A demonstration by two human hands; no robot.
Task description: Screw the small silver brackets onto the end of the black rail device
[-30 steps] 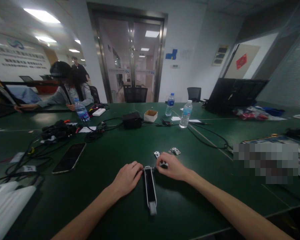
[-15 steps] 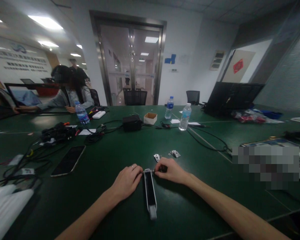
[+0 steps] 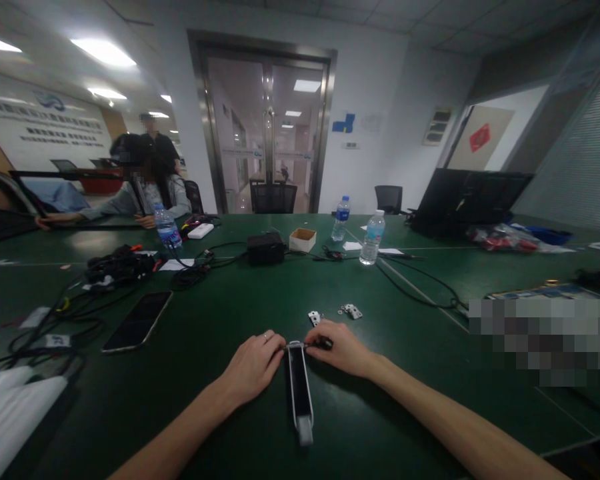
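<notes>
On the green table before me lies a long, narrow piece with a white frame and black inner face (image 3: 300,387); a grey tab (image 3: 305,430) sticks out at its near end. My left hand (image 3: 255,360) is closed in a pinch at the left of its far end, on something too small to make out. At the right of that end, the fingertips of my right hand (image 3: 345,350) pinch a small dark piece (image 3: 325,343), partly hidden by the fingers. Just beyond the right hand lie small white metal brackets (image 3: 353,311) and tiny loose parts.
A phone (image 3: 139,321) and tangled cables (image 3: 120,267) lie to the left. Further back stand a black box (image 3: 265,249), a small open carton (image 3: 303,240) and water bottles (image 3: 373,238). A person (image 3: 150,177) sits at the far left. A monitor (image 3: 470,200) stands at the right.
The view has shifted slightly. My right hand has moved a little left, closer to the far end of the narrow piece. My left hand keeps its pinch.
</notes>
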